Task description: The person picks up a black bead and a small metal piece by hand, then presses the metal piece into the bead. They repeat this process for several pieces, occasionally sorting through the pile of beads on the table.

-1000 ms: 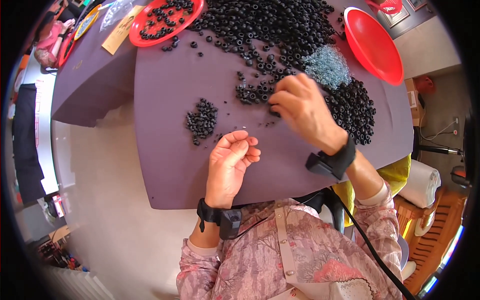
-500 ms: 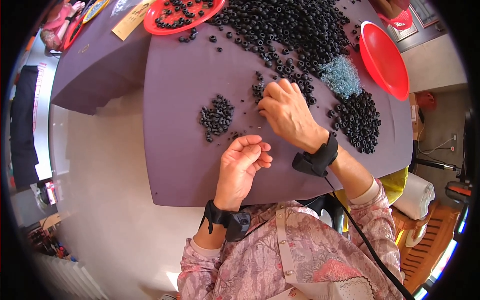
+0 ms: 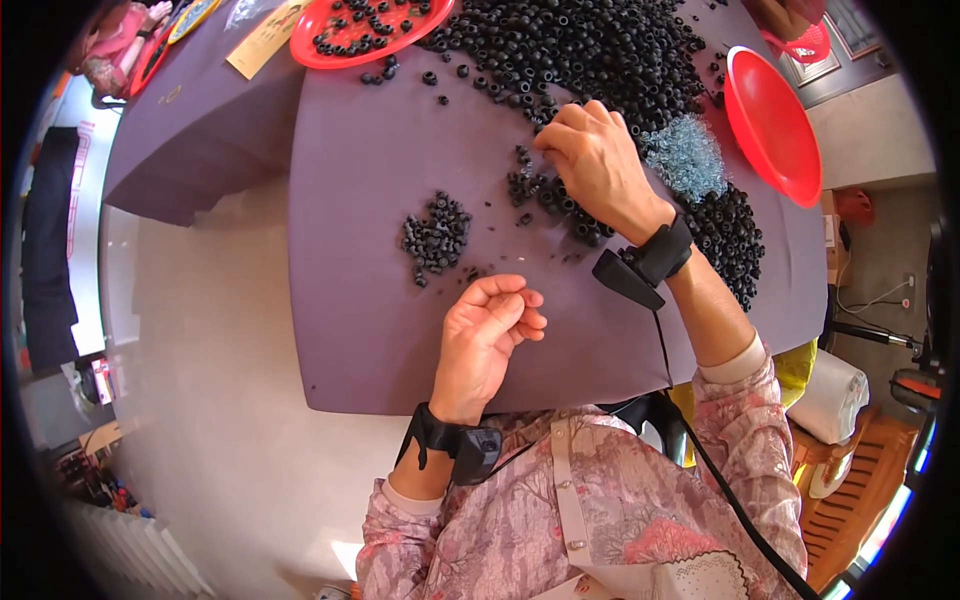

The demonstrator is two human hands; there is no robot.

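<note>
My right hand [image 3: 600,165] reaches forward over the purple table [image 3: 370,300], fingers pinched at the near edge of a big heap of small black rings [image 3: 590,45]. Whether a ring sits between the fingertips is hidden. My left hand [image 3: 487,335] rests near the table's front edge, palm up and fingers curled, with nothing visible in it. A small pile of black rings [image 3: 435,238] lies just beyond my left hand. More rings are scattered under my right hand [image 3: 535,190], and another dark pile [image 3: 730,240] lies to the right of my wrist.
A red tray [image 3: 370,25] holding several black rings stands at the far edge. An empty red bowl [image 3: 772,125] sits at the right. A clump of pale blue-grey small parts [image 3: 685,160] lies beside my right hand. A second purple table [image 3: 190,130] adjoins on the left.
My right hand has moved forward from the scattered rings toward the big heap. My left hand stays near the front edge, fingers curled. The view has shifted slightly.
</note>
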